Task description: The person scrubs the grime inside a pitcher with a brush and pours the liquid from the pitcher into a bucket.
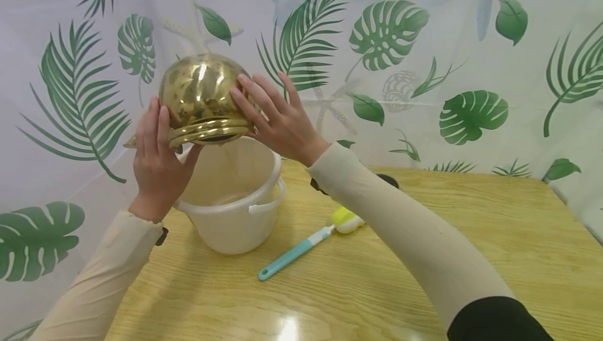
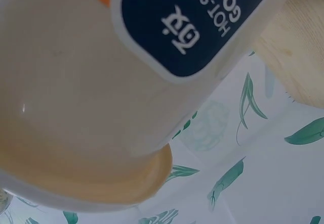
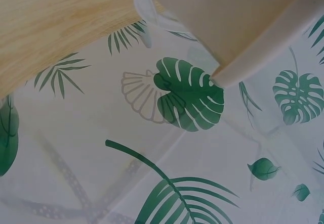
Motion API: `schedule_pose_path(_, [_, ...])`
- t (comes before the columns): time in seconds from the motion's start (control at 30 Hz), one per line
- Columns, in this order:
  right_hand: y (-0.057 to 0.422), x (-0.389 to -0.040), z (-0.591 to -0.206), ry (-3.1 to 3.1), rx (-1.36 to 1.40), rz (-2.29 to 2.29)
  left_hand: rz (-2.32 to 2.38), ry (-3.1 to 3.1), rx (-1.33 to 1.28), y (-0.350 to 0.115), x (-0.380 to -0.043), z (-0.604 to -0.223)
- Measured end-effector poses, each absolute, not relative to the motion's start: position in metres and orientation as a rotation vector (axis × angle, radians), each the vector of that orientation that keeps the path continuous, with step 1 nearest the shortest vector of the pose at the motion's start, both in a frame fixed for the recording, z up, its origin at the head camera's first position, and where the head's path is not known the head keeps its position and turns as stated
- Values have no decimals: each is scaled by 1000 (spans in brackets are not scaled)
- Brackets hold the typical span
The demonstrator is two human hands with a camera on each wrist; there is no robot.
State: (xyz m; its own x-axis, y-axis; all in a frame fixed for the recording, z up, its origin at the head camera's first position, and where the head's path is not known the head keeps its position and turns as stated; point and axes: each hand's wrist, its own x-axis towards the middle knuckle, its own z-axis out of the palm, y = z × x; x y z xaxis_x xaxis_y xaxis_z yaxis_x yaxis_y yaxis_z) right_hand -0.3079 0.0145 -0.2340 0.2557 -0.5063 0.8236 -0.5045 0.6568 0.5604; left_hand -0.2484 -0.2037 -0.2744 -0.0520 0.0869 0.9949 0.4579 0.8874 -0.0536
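Note:
A shiny gold-coloured metal kettle point(image 1: 202, 87) is held upside down above a white bucket point(image 1: 235, 226), its ringed mouth facing down. My left hand point(image 1: 157, 160) grips its left side by the rim, the thumb beneath and a pointed, spout-like part jutting out past the fingers. On the right side, my right hand point(image 1: 278, 118) lies against the kettle with straight, spread fingers. A faint streak hangs below the mouth; whether it is liquid I cannot tell. The left wrist view shows the bucket's dark blue label point(image 2: 187, 27). Neither wrist view shows the hands.
On the wooden table point(image 1: 330, 288), right of the bucket, lies a sponge brush point(image 1: 294, 252) with a blue handle and a yellow and white head. A dark round thing point(image 1: 389, 179) is partly hidden behind the right sleeve. A leaf-patterned sheet point(image 1: 405, 131) hangs behind the table.

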Motion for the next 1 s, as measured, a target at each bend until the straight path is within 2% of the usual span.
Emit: schedule_pose_path(1.0, [15,-316,-236,-1358,965,37,-307,-1539,-490,-208,-259,-278])
